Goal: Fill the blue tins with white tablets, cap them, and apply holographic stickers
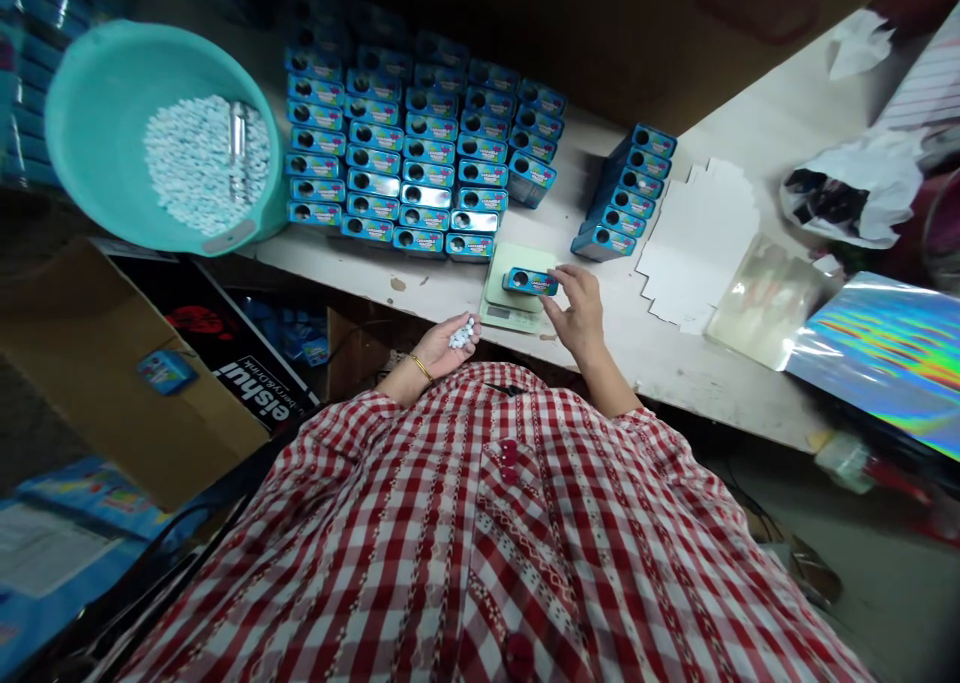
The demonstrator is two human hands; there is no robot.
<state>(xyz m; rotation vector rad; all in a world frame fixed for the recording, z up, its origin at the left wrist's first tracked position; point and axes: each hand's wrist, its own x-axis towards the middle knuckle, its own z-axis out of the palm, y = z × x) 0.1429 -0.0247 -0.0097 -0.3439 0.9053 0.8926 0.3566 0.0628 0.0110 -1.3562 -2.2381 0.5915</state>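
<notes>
My left hand point(442, 351) is cupped palm up around a small heap of pale blue-white candies point(463, 334), near the table's front edge. Just right of it, a small blue tin point(531, 282) with a dark round hole in its top rests on a pale green kitchen scale point(504, 308). The thumb and fingers of my right hand point(577, 308) close on the right end of this tin. Whether the tin is lifted off the scale I cannot tell. Farther left, a turquoise basin point(75, 133) holds many more of the candies point(180, 163) and a shiny metal cylinder point(238, 148).
Rows of matching blue tins point(371, 163) stand behind the scale, with a shorter row point(622, 198) to the right. Beyond lie white card sheets point(701, 238), a shiny rainbow sheet point(885, 348) and a plastic bag point(885, 183). An open cardboard box point(97, 363) sits lower left.
</notes>
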